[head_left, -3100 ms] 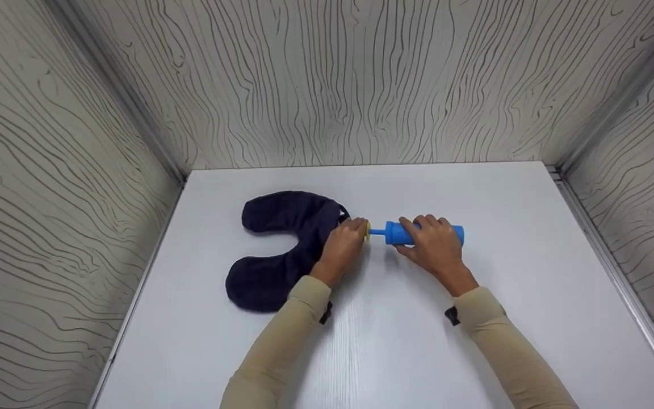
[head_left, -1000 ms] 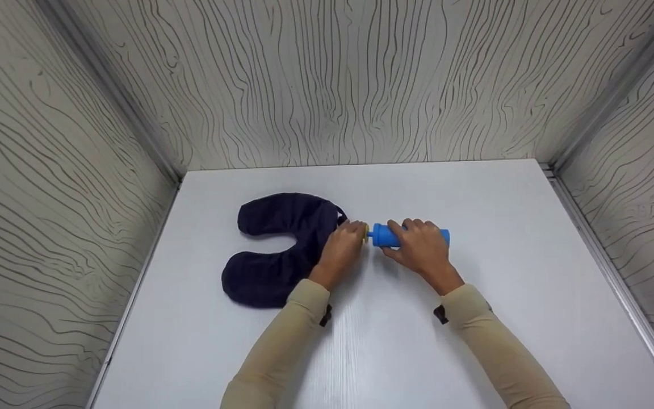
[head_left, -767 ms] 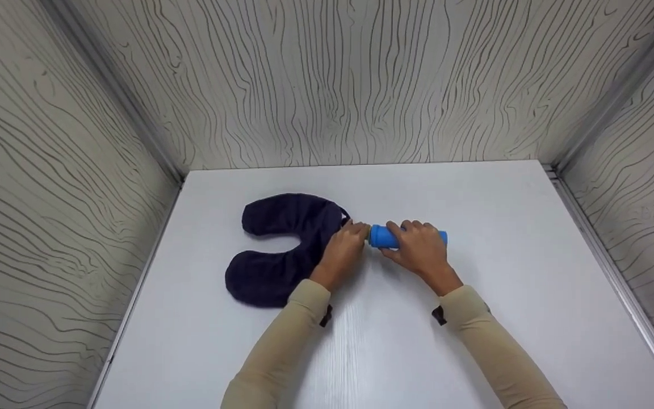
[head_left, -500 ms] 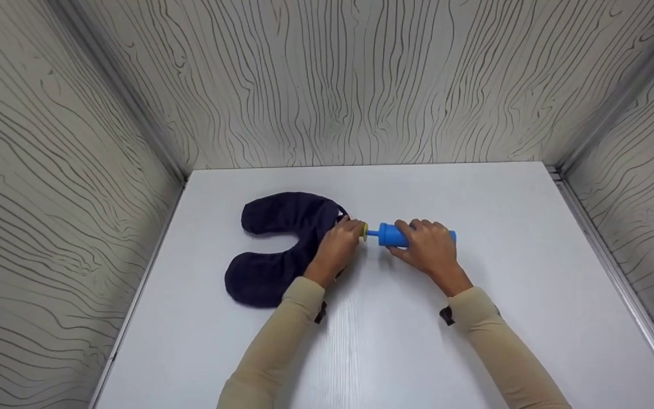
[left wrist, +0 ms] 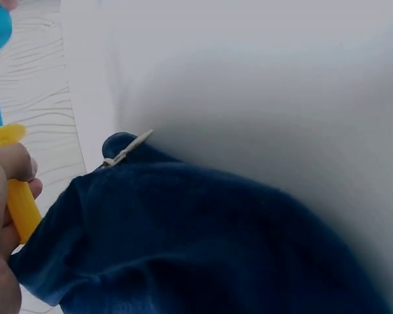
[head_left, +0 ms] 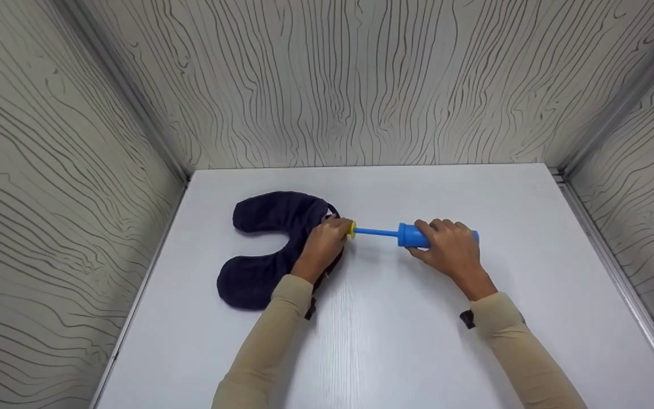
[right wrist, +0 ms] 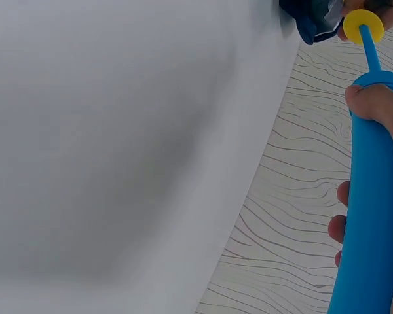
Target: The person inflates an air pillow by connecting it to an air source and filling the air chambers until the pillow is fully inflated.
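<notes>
In the head view my left hand is at the right edge of a navy U-shaped neck pillow. It grips the yellow end of a blue hand pump, and the tip of that yellow piece meets the pillow's fabric in the left wrist view. My right hand wraps round the blue barrel, thumb near its collar. Between the hands a long stretch of thin blue rod shows, joining the barrel to the yellow flange. The pillow's opening faces left. My left fingers hide where pump and pillow join.
The pillow and pump are over a white table. Wood-grain patterned panels rise behind and at both sides, with a grey metal strip along the right edge. A dark cord loop sits at the pillow's edge.
The barrel moved left until the rod was covered, then back right with my right hand, baring a long stretch of rod. My left hand and the pillow shifted slightly left.
</notes>
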Demonstrator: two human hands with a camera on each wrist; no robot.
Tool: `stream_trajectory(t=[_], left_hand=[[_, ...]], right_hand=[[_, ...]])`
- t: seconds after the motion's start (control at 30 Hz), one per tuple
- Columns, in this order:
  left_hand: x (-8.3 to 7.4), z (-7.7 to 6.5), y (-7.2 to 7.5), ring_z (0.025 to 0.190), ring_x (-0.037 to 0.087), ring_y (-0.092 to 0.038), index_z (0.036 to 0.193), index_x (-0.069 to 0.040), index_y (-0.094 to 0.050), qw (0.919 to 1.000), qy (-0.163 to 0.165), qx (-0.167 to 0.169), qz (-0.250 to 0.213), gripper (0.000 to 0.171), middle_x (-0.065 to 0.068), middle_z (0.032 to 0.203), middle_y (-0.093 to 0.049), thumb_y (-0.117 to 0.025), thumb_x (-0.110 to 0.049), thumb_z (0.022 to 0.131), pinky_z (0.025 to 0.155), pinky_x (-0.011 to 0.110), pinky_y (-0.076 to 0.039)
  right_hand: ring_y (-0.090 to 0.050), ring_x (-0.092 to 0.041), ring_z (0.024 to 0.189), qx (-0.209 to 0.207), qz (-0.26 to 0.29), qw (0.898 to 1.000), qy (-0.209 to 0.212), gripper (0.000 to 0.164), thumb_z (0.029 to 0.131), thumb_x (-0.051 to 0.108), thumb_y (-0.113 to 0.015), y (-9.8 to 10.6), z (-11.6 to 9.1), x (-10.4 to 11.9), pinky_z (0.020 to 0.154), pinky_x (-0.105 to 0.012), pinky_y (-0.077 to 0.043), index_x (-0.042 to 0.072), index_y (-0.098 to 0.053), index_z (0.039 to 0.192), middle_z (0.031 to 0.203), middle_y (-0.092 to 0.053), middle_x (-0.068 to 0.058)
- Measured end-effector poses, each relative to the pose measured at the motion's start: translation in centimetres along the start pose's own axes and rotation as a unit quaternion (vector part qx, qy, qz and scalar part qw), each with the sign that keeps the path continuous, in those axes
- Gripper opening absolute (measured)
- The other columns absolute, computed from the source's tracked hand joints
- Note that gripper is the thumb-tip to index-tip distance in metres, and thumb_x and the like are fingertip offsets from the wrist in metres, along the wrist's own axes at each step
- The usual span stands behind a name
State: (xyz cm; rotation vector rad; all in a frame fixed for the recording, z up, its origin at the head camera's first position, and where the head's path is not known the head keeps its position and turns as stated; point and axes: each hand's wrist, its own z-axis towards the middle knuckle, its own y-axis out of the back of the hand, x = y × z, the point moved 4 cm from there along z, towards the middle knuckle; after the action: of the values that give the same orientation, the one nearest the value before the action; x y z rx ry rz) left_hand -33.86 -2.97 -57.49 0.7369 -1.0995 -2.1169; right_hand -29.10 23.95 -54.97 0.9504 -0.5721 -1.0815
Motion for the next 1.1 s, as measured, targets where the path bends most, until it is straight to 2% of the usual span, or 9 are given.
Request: stream_trajectory(t=[0.3, 0.5, 0.63, 0.73, 0.8, 0.9, 1.1], left_hand=[[0.9, -0.2, 0.4, 0.107, 0.024, -0.077, 0.113, -0.004, -0.077, 0.9991, 0.038, 0.019, -0.009, 0.019, 0.009, 0.112, -0.080, -0.075, 0.002, 0.095, 0.115, 0.038, -0.053], [0.2, -0.3, 0.1, 0.107, 0.024, -0.077, 0.115, -0.004, -0.078, 0.9986, 0.045, 0.027, -0.004, 0.020, 0.009, 0.111, -0.080, -0.076, 0.000, 0.095, 0.113, 0.036, -0.055], [-0.8, -0.2, -0.2, 0.100, 0.023, -0.077, 0.111, -0.005, -0.076, 0.9987, 0.036, 0.030, 0.017, 0.017, 0.007, 0.106, -0.080, -0.077, -0.002, 0.094, 0.097, 0.034, -0.062], [-1.6, 0.0, -0.4, 0.094, 0.022, -0.076, 0.105, -0.006, -0.074, 0.9986, 0.033, 0.028, 0.029, 0.013, 0.005, 0.101, -0.079, -0.076, 0.000, 0.093, 0.088, 0.032, -0.064], [-2.1, 0.1, -0.4, 0.092, 0.021, -0.076, 0.102, -0.006, -0.073, 0.9988, 0.030, 0.022, 0.030, 0.013, 0.005, 0.099, -0.078, -0.075, 0.002, 0.092, 0.089, 0.032, -0.064], [-2.8, 0.5, -0.4, 0.094, 0.021, -0.077, 0.101, -0.006, -0.073, 0.9992, 0.027, 0.013, 0.026, 0.013, 0.004, 0.100, -0.078, -0.074, 0.003, 0.091, 0.098, 0.033, -0.062], [-4.0, 0.9, -0.7, 0.100, 0.021, -0.078, 0.111, -0.004, -0.076, 0.9992, 0.028, 0.016, 0.025, 0.020, 0.006, 0.107, -0.080, -0.075, 0.002, 0.092, 0.107, 0.034, -0.059]], right_hand=[[-0.079, -0.041, 0.092, -0.019, -0.003, 1.000, -0.004, 0.062, 0.075, 0.049, -0.094, 0.7, -0.7, -1.7, 0.079, -0.058, -0.065, 0.016, -0.076, 0.123, 0.105, -0.080, -0.019], [-0.078, -0.041, 0.091, -0.020, -0.004, 1.000, -0.006, 0.063, 0.073, 0.050, -0.095, 0.5, -1.0, -1.4, 0.078, -0.058, -0.065, 0.016, -0.077, 0.123, 0.104, -0.080, -0.019], [-0.078, -0.040, 0.091, -0.009, -0.006, 1.000, -0.003, 0.063, 0.075, 0.051, -0.094, 0.0, -0.9, -0.5, 0.079, -0.056, -0.065, 0.016, -0.077, 0.124, 0.103, -0.080, -0.018], [-0.078, -0.038, 0.091, 0.000, -0.008, 1.000, -0.002, 0.062, 0.076, 0.052, -0.092, -0.4, -0.7, 0.3, 0.080, -0.055, -0.066, 0.016, -0.076, 0.125, 0.103, -0.080, -0.017], [-0.079, -0.038, 0.091, 0.004, -0.009, 1.000, -0.001, 0.062, 0.077, 0.052, -0.092, -0.6, -0.4, 0.9, 0.081, -0.054, -0.066, 0.016, -0.076, 0.125, 0.103, -0.080, -0.017], [-0.079, -0.038, 0.092, 0.002, -0.011, 1.000, 0.001, 0.062, 0.077, 0.053, -0.092, -0.6, 0.1, 1.6, 0.082, -0.054, -0.066, 0.017, -0.076, 0.126, 0.104, -0.080, -0.017], [-0.078, -0.037, 0.091, 0.000, -0.017, 1.000, 0.010, 0.062, 0.079, 0.053, -0.091, -1.0, 1.0, 3.1, 0.082, -0.054, -0.066, 0.017, -0.076, 0.127, 0.104, -0.080, -0.017]])
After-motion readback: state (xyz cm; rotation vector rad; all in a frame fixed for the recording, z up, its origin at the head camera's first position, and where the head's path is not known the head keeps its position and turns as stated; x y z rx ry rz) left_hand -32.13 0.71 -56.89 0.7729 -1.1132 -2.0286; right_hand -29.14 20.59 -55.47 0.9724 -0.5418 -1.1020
